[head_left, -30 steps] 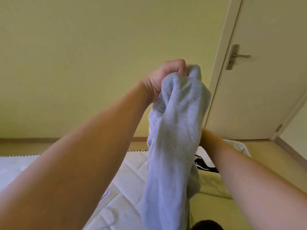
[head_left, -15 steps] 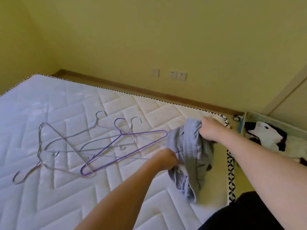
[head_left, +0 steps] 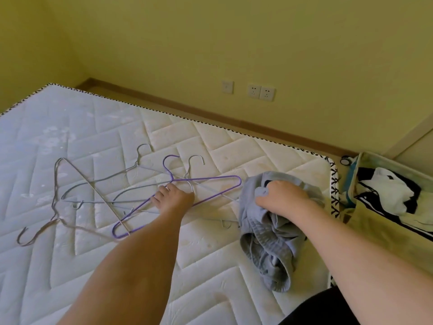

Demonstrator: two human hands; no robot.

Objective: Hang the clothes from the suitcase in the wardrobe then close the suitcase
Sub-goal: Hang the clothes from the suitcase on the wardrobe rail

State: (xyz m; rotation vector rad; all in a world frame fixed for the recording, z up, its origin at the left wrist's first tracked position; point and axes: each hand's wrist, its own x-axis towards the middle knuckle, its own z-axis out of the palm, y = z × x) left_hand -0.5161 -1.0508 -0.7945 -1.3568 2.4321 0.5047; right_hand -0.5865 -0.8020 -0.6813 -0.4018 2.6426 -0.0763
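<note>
A crumpled grey garment [head_left: 269,238] lies on the right part of the white quilted mattress [head_left: 70,266]. My right hand [head_left: 278,198] grips its upper end. My left hand [head_left: 174,197] rests on the purple wire hanger [head_left: 210,180], its fingers over the hanger's wire. Several grey wire hangers [head_left: 77,186] lie tangled to the left of it. The open suitcase [head_left: 365,221] stands past the mattress's right edge, with black and white clothes [head_left: 393,191] inside.
A yellow wall with three sockets [head_left: 249,90] runs behind the mattress, above a wooden skirting board. A pale door frame [head_left: 412,137] shows at the far right. My dark trouser leg [head_left: 314,308] is at the bottom right.
The garment came down from in front of my face onto the mattress. My left hand let go of it and moved left onto the purple hanger.
</note>
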